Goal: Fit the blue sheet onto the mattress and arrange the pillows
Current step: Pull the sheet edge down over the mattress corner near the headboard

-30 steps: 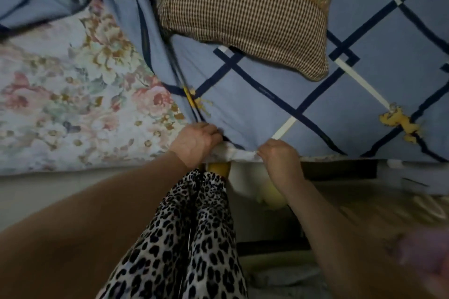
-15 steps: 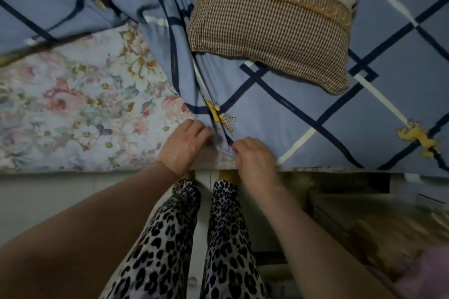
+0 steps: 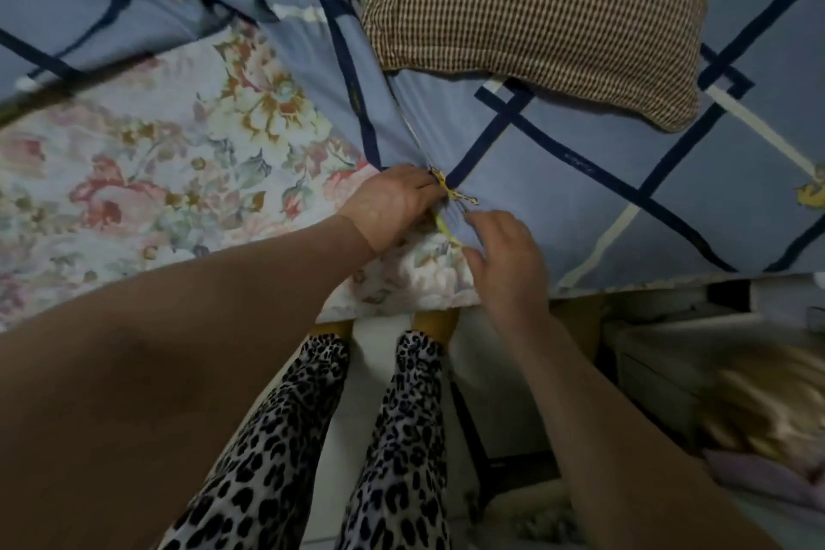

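Observation:
The blue sheet (image 3: 558, 183), crossed by navy and white lines, covers the right part of the bed and bunches in folds at the top left. A floral-covered mattress (image 3: 134, 174) shows bare on the left. My left hand (image 3: 393, 203) is closed on the sheet's edge near a yellow print. My right hand (image 3: 506, 259) pinches the same edge just below, at the mattress side. A brown checked pillow (image 3: 535, 18) with a gold band lies on the sheet at the top.
My legs in leopard-print trousers (image 3: 312, 451) stand on pale floor against the bed's side. A low shelf or drawer unit (image 3: 669, 353) sits to the right under the bed edge, with blurred pale and lilac items (image 3: 768, 438) at the far right.
Both hands have moved up from the mattress's lower edge onto its top, drawing the sheet's edge with them. More floral mattress shows below the hands. The view has shifted closer.

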